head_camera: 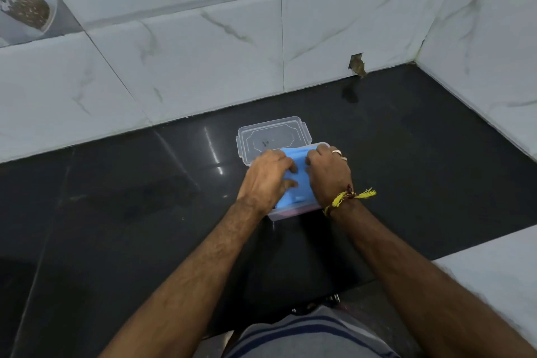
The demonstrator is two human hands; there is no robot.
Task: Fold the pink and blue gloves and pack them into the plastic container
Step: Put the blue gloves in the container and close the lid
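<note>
Inside plastic container (274, 216): blue glove (293, 183)

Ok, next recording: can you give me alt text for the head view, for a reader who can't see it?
Both hands, the left hand and right hand, press a folded blue glove down into a clear plastic container on a black counter. A strip of pink shows under the blue, and the container's clear lid lies just behind it, near the white tiled wall.

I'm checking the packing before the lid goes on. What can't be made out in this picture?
Head view:
- Pink glove: only a sliver through the container wall, under the blue glove.
- Blue glove's fold: covered by left hand and right hand.
- Lid: near edge hidden behind the container.
</note>
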